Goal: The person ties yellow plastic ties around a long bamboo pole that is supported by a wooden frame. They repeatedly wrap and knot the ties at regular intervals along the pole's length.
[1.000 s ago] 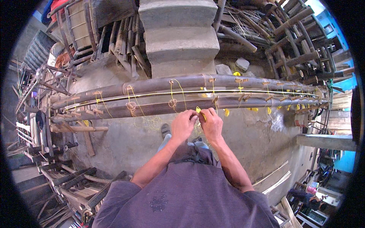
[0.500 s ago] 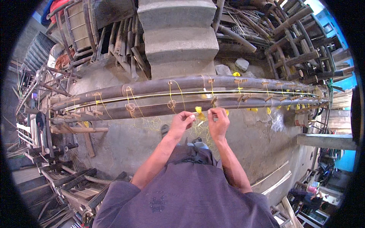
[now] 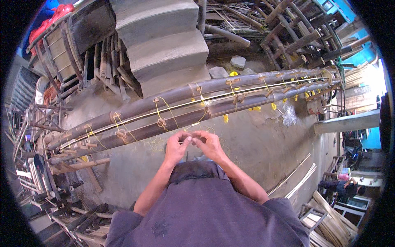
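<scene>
My left hand point(image 3: 177, 146) and my right hand point(image 3: 209, 144) meet fingertip to fingertip in front of my waist. Both are closed in a pinch. A thin yellow string point(image 3: 201, 118) drops from the near pole toward my fingertips; its end is hidden among them. Just beyond my hands, two long dark bamboo poles run side by side, the far pole point(image 3: 146, 103) and the near pole point(image 3: 181, 123). Yellow string loops and small wooden pegs point(image 3: 235, 99) line them. A coiled ring point(image 3: 161, 122) sits on the near pole. A light strip point(image 3: 181, 108) stretches between the poles.
Concrete steps point(image 3: 164, 49) rise behind the poles. Stacked bamboo frames point(image 3: 294, 43) stand at the far right, chair-like frames point(image 3: 61, 51) at the far left. Loose yellow string point(image 3: 154, 144) lies on the floor. At the right, a person point(image 3: 345, 188) is beside a table.
My hands have come together from slightly apart, and the yellow bundle between them no longer shows there. My view has turned, so the poles now slant up to the right.
</scene>
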The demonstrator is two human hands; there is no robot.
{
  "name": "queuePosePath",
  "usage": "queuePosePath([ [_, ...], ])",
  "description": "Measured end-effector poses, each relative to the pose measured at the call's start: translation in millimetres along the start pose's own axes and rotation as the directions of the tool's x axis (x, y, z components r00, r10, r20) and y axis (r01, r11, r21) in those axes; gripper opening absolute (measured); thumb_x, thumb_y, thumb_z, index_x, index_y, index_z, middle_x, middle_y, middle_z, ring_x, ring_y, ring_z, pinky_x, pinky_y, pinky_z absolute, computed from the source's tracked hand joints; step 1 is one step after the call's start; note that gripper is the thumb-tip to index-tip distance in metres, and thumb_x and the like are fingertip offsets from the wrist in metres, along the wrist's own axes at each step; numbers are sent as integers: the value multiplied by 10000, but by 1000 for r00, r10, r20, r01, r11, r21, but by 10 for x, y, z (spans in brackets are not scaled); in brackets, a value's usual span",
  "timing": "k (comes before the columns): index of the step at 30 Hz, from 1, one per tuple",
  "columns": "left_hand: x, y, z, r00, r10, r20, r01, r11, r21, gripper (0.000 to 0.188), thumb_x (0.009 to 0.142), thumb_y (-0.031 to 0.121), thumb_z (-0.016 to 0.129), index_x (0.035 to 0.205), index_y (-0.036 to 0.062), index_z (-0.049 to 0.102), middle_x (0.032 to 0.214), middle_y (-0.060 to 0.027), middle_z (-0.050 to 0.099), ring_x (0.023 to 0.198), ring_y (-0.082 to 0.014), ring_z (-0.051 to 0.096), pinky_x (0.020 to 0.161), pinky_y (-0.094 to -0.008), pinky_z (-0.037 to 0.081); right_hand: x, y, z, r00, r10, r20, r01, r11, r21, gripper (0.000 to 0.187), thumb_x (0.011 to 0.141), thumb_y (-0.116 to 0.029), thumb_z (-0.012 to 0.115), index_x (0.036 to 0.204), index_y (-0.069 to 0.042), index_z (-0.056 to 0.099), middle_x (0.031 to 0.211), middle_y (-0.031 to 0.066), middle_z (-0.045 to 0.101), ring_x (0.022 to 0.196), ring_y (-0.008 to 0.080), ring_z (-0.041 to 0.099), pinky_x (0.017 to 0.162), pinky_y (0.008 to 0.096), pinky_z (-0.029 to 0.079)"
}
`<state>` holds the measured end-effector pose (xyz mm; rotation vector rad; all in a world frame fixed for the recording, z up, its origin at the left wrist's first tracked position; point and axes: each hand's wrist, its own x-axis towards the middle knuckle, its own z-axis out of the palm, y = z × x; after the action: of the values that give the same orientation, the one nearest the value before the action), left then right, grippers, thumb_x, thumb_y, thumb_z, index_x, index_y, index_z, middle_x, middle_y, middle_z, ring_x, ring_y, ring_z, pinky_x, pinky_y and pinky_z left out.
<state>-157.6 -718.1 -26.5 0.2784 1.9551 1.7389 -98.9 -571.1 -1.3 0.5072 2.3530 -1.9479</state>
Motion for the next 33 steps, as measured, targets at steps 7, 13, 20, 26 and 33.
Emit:
queuePosePath([
  [7, -132, 72, 178, 955, 276, -110, -203, 876, 436, 117, 813, 124, 619, 878, 27, 628, 826, -101, 655, 754, -175, 639, 692, -283, 488, 26, 116, -106, 968, -249, 37, 235, 846, -478, 155, 759, -79, 630, 897, -22, 588, 798, 130, 564, 707, 285, 589, 630, 354, 474],
  [13, -70, 38, 206, 979, 205, -11, -169, 833, 527, 132, 867, 130, 552, 940, 31, 598, 827, -61, 621, 773, -150, 588, 696, -276, 459, -20, 133, -7, 927, -367, -83, 262, 788, -557, 126, 778, -84, 602, 882, -54, 538, 876, 127, 557, 742, 325, 581, 631, 411, 477],
  [20, -81, -249, 247, 944, -274, 186, 324, 880, -346, 92, 900, 127, 519, 942, 73, 581, 800, 29, 566, 676, -47, 471, 615, -200, 393, -31, 241, -313, 808, -561, 180, 568, 658, -494, 205, 722, -100, 595, 925, -99, 617, 955, 81, 640, 853, 256, 628, 687, 343, 522],
  [26, -220, -88, 386, 978, -190, -90, 200, 973, 118, 210, 824, 98, 603, 1019, 30, 565, 794, -9, 607, 724, -101, 566, 706, -251, 449, 14, 404, -532, 824, -487, -289, 371, 850, -374, 162, 738, -41, 624, 894, -84, 614, 930, 78, 631, 894, 272, 606, 763, 354, 493],
  [33, -432, -588, 118, 925, -209, -316, 233, 972, 39, 332, 854, 179, 569, 1166, 77, 519, 1007, -88, 621, 914, -150, 569, 820, -288, 436, -129, 614, -355, 945, -320, -65, 266, 870, -416, 323, 747, -73, 659, 1057, -68, 567, 1135, 151, 524, 1070, 307, 504, 878, 381, 430],
])
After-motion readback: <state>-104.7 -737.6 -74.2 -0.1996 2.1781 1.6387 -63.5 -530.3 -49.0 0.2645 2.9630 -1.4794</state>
